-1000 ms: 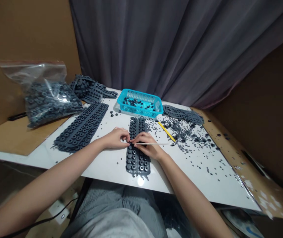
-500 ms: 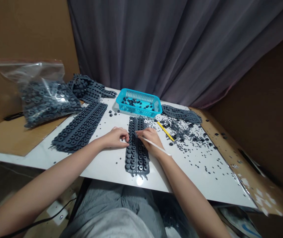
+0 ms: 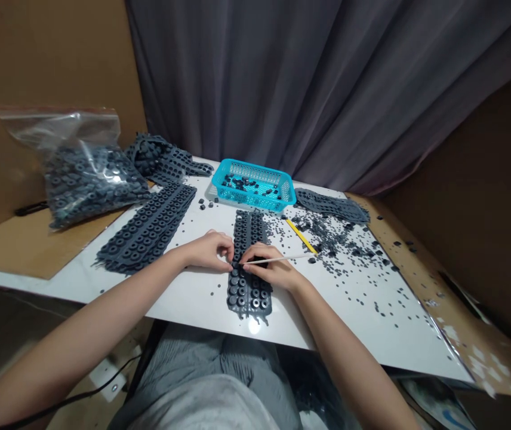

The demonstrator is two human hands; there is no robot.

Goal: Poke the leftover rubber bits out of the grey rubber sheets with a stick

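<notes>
A dark grey rubber sheet (image 3: pixel 250 298) with rows of round, ring-like pieces lies lengthwise in front of me on the white table. My right hand (image 3: pixel 270 265) pinches a thin white stick (image 3: pixel 282 258), its tip down among the rings near the sheet's middle. At the sheet's left edge, my left hand (image 3: pixel 213 249) is closed, thumb and forefinger together by the rings. Whether a small piece sits between those fingertips I cannot make out.
Left stands a stack of similar sheets (image 3: pixel 148 230), with a clear zip bag (image 3: pixel 97 179) of rings behind. A blue basket (image 3: pixel 254 202) holds small dark bits. Right are a yellow stick (image 3: pixel 301 236), scattered dark dots (image 3: pixel 327 233) and a flat grey sheet (image 3: pixel 332 205).
My right hand has come down the sheet towards me, and the white stick has swung to nearly level, pointing left. The left hand stays about where it was.
</notes>
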